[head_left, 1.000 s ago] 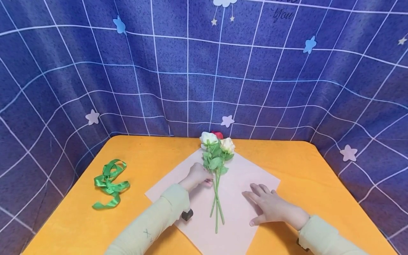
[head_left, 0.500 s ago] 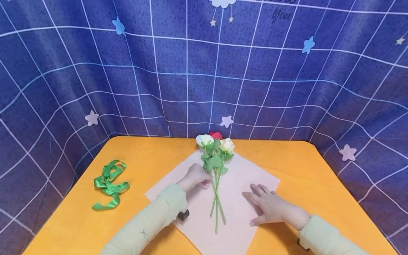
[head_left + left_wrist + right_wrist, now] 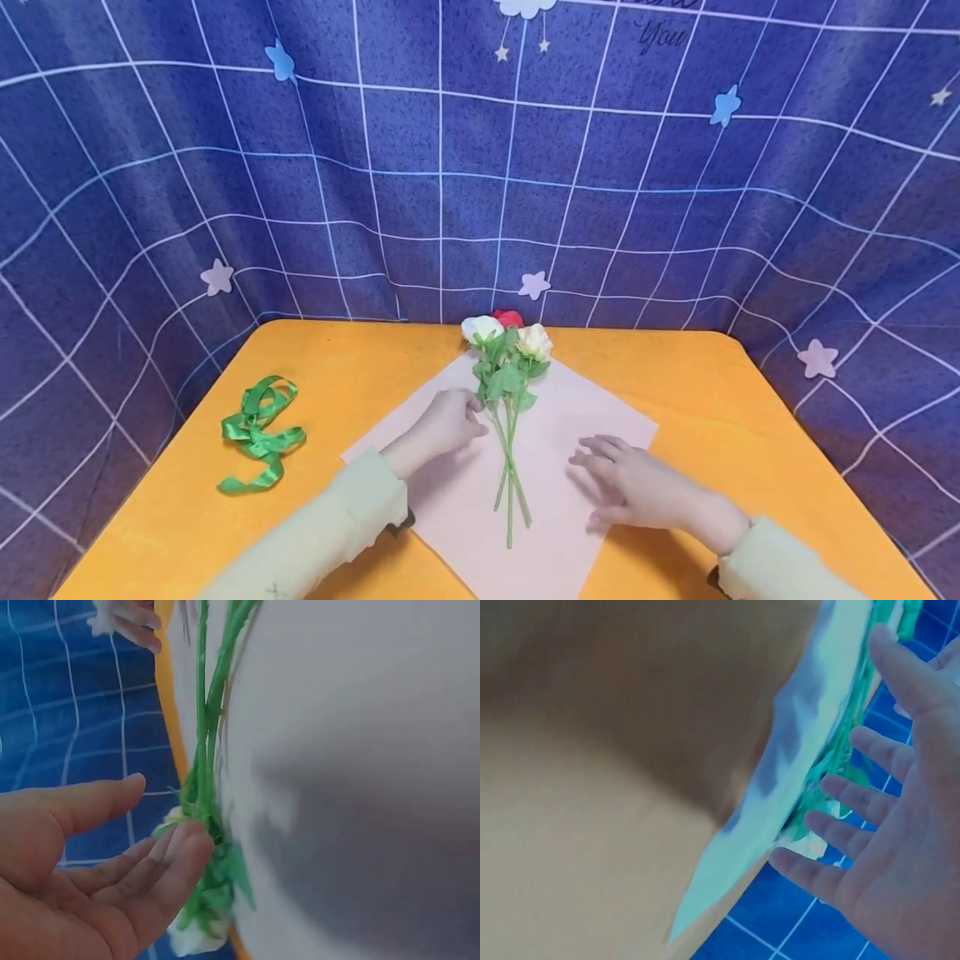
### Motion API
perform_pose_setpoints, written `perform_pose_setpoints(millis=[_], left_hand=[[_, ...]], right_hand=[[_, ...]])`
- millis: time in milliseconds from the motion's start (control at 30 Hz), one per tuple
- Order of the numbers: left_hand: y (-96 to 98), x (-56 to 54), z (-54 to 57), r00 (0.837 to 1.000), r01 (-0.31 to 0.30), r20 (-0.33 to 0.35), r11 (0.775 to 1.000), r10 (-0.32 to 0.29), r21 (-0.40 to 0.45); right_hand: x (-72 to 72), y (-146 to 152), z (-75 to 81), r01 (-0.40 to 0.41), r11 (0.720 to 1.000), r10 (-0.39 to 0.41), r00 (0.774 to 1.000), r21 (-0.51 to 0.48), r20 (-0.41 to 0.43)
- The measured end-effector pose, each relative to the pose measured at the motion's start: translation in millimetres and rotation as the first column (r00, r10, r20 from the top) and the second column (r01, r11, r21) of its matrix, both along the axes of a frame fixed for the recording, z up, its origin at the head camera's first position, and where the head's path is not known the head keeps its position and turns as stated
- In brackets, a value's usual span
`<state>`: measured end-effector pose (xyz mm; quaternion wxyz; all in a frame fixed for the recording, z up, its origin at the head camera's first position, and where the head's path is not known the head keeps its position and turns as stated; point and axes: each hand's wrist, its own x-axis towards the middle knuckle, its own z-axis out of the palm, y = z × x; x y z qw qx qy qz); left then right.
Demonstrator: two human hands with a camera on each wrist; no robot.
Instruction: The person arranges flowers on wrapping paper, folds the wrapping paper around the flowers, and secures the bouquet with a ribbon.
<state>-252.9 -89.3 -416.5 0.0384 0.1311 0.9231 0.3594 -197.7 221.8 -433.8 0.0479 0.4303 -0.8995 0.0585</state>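
Observation:
Three artificial roses lie on a pale pink sheet of wrapping paper (image 3: 555, 450): a white rose (image 3: 482, 331), a red rose (image 3: 508, 318) and a cream rose (image 3: 534, 342). Their green stems (image 3: 511, 467) cross low on the sheet. Just left of the stems is my left hand (image 3: 447, 421), its thumb and fingers parted with nothing between them in the left wrist view; the fingertips are close to the leaves (image 3: 221, 881). My right hand (image 3: 637, 483) hovers over the paper's right corner, fingers spread and holding nothing, as the right wrist view also shows.
A loose, tangled green ribbon (image 3: 261, 437) lies on the left of the orange tabletop (image 3: 337, 367). Behind and at both sides hangs a dark blue grid-patterned cloth (image 3: 420, 208) with stars. The flower heads reach past the paper's far corner.
The white rose shifted slightly left, then stayed put. My left hand has let go of its stem and drawn back to the left. My right hand has lifted and edged slightly right.

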Motion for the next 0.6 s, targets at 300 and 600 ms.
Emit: perform_pose_setpoints(millis=[300, 600], left_hand=[[-14.6, 45.3, 0.3, 0.953, 0.176, -0.195, 0.946, -0.233, -0.272], [-27.2, 87.9, -13.1, 0.843, 0.334, -0.215, 0.794, -0.493, -0.508]], right_hand=[[30.1, -12, -8.1, -0.158, 0.98, 0.161, 0.987, -0.117, 0.012], [42.4, -18, -11.4, -0.267, 0.964, 0.267, 0.964, 0.007, -0.006]])
